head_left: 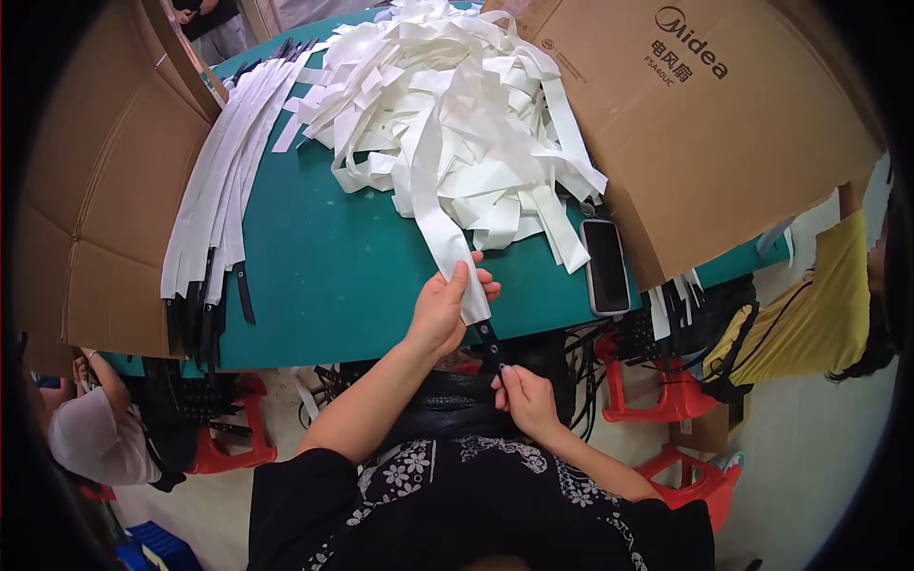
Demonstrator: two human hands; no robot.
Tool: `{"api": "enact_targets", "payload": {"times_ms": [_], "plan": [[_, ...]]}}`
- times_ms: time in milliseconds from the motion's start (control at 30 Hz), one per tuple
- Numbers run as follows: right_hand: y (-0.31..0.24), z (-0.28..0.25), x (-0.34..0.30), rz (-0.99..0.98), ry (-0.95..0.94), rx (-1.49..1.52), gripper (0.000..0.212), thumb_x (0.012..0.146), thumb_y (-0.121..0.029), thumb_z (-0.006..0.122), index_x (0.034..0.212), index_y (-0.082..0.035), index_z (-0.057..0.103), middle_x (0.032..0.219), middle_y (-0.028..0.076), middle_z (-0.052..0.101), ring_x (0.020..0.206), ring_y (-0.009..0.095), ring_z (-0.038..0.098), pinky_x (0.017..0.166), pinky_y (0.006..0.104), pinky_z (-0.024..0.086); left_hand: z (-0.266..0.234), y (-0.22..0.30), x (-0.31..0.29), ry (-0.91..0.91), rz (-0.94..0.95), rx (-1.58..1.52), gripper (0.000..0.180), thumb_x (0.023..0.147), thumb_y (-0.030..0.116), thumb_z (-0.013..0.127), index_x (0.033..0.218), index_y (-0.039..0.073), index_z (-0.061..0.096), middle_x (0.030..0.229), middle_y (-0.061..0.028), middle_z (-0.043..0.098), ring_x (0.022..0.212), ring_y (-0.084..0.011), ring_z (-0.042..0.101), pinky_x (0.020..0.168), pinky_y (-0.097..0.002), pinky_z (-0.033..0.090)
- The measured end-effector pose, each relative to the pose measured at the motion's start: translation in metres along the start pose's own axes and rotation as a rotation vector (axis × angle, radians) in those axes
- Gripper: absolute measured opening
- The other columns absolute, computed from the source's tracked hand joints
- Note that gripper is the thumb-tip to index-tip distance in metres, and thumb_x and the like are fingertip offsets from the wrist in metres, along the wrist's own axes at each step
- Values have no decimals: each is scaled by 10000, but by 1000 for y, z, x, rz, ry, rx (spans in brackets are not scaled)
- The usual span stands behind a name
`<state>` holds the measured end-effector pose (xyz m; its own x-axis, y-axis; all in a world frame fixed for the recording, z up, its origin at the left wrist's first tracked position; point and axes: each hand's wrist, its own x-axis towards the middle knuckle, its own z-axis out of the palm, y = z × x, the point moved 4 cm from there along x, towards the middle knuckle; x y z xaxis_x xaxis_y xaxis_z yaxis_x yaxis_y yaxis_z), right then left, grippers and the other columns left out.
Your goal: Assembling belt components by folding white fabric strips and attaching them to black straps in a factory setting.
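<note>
Left hand (pixel 441 306) grips a white strap (pixel 435 221); right hand (pixel 527 398) pinches its black tab (pixel 488 339) (with round dots).

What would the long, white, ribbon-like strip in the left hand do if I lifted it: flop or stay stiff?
The long, white, ribbon-like strip would probably flop: it curves down from the tangled heap of white strips. It's likely light, since it looks thin in the left hand. It might drag others, because it overlaps them.

The white strip pile (pixel 466 143) hides the worktop (pixel 319 257) beneath it; left of the pile, a cardboard box (pixel 119 190) runs out of view.
</note>
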<state>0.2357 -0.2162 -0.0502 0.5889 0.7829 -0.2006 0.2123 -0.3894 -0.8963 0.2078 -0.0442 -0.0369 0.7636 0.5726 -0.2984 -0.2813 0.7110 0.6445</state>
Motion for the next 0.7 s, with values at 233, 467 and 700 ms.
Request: {"api": "enact_targets", "payload": {"times_ms": [233,467,700], "plan": [[-32,5,34,28,-83,447,263,918,-200,406,794,-16,547,561,16,524,444,47,426,419,175,335,14,-21,-22,-109,-58,45,340,927,272,375,1147,15,413,856,-79,565,780,-197,578,718,-325,481],[-18,14,21,76,-190,511,223,911,-183,425,842,-6,542,639,23,553,496,41,449,456,166,351,11,-9,-9,-140,-303,-70,372,918,288,388,1168,12,395,1023,-129,560,832,-205,578,706,-307,496],[2,-13,-9,-241,27,-189,235,883,-197,443,782,-28,571,619,48,581,589,200,564,569,291,439,10,-1,3,-30,-143,-17,302,924,239,388,1117,9,428,908,-103,552,800,-209,570,750,-343,482]]}}
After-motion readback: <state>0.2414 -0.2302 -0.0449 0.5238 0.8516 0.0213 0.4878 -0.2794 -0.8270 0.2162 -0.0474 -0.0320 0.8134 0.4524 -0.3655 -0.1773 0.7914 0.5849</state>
